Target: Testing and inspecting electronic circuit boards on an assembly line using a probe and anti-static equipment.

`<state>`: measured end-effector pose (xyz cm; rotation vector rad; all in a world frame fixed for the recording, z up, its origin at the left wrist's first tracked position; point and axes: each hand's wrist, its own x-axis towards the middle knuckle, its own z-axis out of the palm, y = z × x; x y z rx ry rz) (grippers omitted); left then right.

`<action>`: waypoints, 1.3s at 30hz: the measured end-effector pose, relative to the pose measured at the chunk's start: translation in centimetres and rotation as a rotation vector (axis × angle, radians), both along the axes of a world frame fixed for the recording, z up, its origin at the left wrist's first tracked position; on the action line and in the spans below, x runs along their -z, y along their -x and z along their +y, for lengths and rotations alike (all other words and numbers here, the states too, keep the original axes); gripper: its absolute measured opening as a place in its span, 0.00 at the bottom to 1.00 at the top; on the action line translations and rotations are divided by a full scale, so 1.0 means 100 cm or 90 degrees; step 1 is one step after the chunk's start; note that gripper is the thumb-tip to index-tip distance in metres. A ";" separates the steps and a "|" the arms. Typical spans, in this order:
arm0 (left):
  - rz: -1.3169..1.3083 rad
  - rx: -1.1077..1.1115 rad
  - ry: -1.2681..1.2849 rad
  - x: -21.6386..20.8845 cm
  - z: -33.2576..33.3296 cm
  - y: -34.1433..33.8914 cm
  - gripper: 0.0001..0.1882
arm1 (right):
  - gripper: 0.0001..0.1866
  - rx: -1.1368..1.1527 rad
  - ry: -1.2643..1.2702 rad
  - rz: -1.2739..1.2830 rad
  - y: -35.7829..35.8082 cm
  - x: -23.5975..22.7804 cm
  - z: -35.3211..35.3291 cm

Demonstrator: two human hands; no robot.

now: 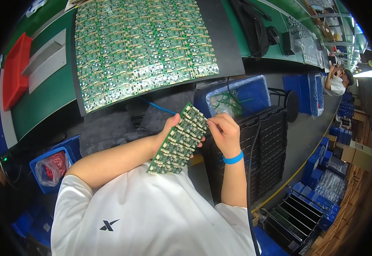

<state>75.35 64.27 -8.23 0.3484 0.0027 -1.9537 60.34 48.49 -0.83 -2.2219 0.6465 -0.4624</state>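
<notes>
A green circuit board panel [179, 141], densely set with rows of pale connectors and small parts, is tilted in front of my chest. My left hand [167, 128] grips it, the thumb on its left edge and fingertips showing past the right edge. At the upper right edge of the panel, my right hand [226, 133] has thumb and index finger pinched together against the board; the wrist wears a blue band [233, 158]. Beyond the hands, many similar boards [143, 47] lie in rows on a black mat [226, 55] on the bench.
A blue bin [260, 91] with green strips stands beyond my right hand, beside stacked black crates [269, 153]. Left lie a red tray [17, 70] and a blue bin [69, 149] with a plastic liner. A blue coiled cord [160, 107] hangs under the bench. Another person [336, 83] sits far right.
</notes>
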 end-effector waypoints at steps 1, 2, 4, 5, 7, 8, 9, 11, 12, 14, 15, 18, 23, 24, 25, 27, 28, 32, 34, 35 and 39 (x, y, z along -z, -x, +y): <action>0.011 -0.003 -0.006 0.001 0.000 0.001 0.55 | 0.04 -0.012 0.030 -0.009 -0.001 0.000 0.000; 0.022 -0.004 -0.012 0.003 -0.001 0.001 0.54 | 0.04 -0.023 0.060 -0.017 -0.001 0.000 0.000; 0.033 0.002 -0.031 0.014 0.000 -0.002 0.61 | 0.04 0.014 0.070 -0.017 0.003 -0.003 0.001; 0.046 0.001 -0.044 0.015 -0.001 -0.002 0.61 | 0.05 0.051 0.081 -0.017 0.005 -0.005 0.000; 0.050 0.001 -0.036 0.017 -0.003 -0.002 0.61 | 0.06 0.145 0.247 -0.016 0.020 0.010 -0.017; 0.055 -0.001 -0.031 0.018 -0.002 -0.002 0.61 | 0.07 0.227 0.193 0.027 0.016 0.004 -0.014; 0.055 0.000 -0.033 0.019 -0.001 -0.002 0.61 | 0.09 0.310 0.139 0.070 0.010 -0.004 -0.009; 0.048 -0.002 -0.016 0.018 -0.001 0.000 0.60 | 0.12 0.230 0.046 0.051 0.006 -0.003 -0.005; 0.049 0.002 -0.016 0.017 -0.002 0.000 0.60 | 0.12 0.162 0.007 0.039 0.004 -0.002 -0.002; 0.022 0.000 0.001 0.013 -0.002 0.000 0.59 | 0.07 0.087 -0.044 -0.004 -0.007 -0.002 0.007; 0.023 0.002 0.000 0.009 -0.002 0.000 0.59 | 0.07 0.089 -0.044 -0.003 -0.007 0.001 0.007; 0.014 -0.005 -0.007 0.005 -0.003 0.000 0.53 | 0.06 0.053 -0.048 -0.015 -0.007 0.005 0.007; 0.025 0.001 -0.018 0.012 -0.002 -0.001 0.60 | 0.04 0.052 0.061 -0.045 -0.005 -0.001 0.009; 0.033 0.002 -0.046 0.014 -0.002 -0.002 0.61 | 0.05 0.079 0.108 -0.042 -0.001 -0.002 0.007; 0.049 0.001 -0.050 0.015 -0.002 -0.003 0.61 | 0.05 0.105 0.156 -0.040 0.004 -0.003 0.002; 0.068 0.007 -0.053 0.018 -0.001 -0.005 0.61 | 0.07 0.249 0.281 0.020 0.011 -0.005 -0.007; 0.068 0.009 -0.055 0.018 -0.001 -0.004 0.61 | 0.07 0.308 0.187 0.041 0.013 -0.007 -0.002; 0.035 0.009 -0.068 0.003 -0.004 -0.003 0.57 | 0.08 0.130 0.004 -0.005 0.003 -0.005 0.019; 0.009 0.004 -0.076 0.001 -0.004 0.000 0.53 | 0.05 0.101 -0.136 -0.016 -0.009 -0.009 0.035; -0.006 0.009 -0.049 0.003 -0.004 0.001 0.53 | 0.04 0.077 -0.174 -0.016 -0.010 -0.005 0.036; -0.033 0.026 -0.052 0.004 -0.002 0.003 0.53 | 0.03 0.051 -0.165 -0.003 -0.008 -0.005 0.036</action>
